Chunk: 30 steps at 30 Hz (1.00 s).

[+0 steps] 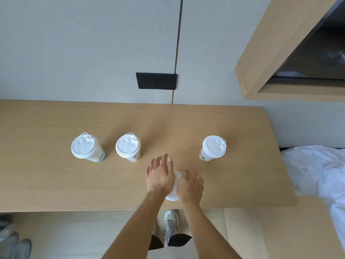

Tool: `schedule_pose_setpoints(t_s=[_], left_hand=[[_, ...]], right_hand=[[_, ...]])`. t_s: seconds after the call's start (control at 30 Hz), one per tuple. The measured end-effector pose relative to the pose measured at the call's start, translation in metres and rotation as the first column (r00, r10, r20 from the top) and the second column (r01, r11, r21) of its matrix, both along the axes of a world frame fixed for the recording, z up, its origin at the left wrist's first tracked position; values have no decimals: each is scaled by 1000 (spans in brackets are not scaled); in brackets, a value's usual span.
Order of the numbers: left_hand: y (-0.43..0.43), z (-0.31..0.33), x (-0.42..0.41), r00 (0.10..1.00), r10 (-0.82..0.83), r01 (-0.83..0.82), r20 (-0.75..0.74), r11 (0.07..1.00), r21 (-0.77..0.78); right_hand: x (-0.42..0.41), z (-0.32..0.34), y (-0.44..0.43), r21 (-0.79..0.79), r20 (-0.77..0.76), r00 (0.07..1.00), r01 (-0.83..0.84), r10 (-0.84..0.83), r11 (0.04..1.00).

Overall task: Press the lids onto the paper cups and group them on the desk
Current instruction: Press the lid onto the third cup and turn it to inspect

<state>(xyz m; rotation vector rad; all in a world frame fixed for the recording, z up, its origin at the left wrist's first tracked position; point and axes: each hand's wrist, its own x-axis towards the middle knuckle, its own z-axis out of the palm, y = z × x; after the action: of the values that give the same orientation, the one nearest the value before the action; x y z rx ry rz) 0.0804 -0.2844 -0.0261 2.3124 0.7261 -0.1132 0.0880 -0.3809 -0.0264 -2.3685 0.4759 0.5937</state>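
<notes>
- Head view: a wooden worktop (56, 184) is seen from above, set against a pale grey wall with a black socket plate (156, 81).
- Four paper cups are present on the worktop, all upright.
- The far-left cup (87, 148) is fitted with a white lid and stands near the middle-left cup (128, 148), which is also lidded; the two are apart, not touching.
- The right cup (212, 148) is lidded as well and stands well apart from the other two, toward the right end of the worktop.
- The near cup is located close to the front edge of the worktop, between the two hands; only its white lid (174, 191) is visible, and the cup body is hidden beneath lid and hands.
- The left hand (160, 176) is laid flat on the left part of this lid, with the fingers spread and extended forward, not curled around anything.
- The right hand (190, 186) is laid on the right part of the same lid, palm down, with the fingers slightly bent over the rim.
- Whether the lid is fully seated on the near cup cannot be determined.
- A wooden wall cabinet (261, 53) is mounted at upper right, and white bedding (317, 174) is seen beside the right end of the worktop.
- Below the front edge of the worktop, a grey shoe (170, 224) of the person is visible on the floor.
</notes>
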Motion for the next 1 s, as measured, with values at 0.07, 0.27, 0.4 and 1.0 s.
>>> schedule_pose_setpoints(t_s=[0.07,0.27,0.4,1.0], left_hand=[[5,10,7,977,-195,183,90,975,126],[13,25,3,959,-174,138,222,976,169],[10,24,-18,989,108,-102,99,992,-69],[1,0,-29,950,208,-221,-234,975,-28]], right_hand=[[-8,3,-1,61,-55,986,161,-158,985],[-5,16,-6,17,-99,970,224,-221,974],[14,20,-3,12,-40,990,133,-132,991],[27,3,30,-134,128,960,-230,247,964]])
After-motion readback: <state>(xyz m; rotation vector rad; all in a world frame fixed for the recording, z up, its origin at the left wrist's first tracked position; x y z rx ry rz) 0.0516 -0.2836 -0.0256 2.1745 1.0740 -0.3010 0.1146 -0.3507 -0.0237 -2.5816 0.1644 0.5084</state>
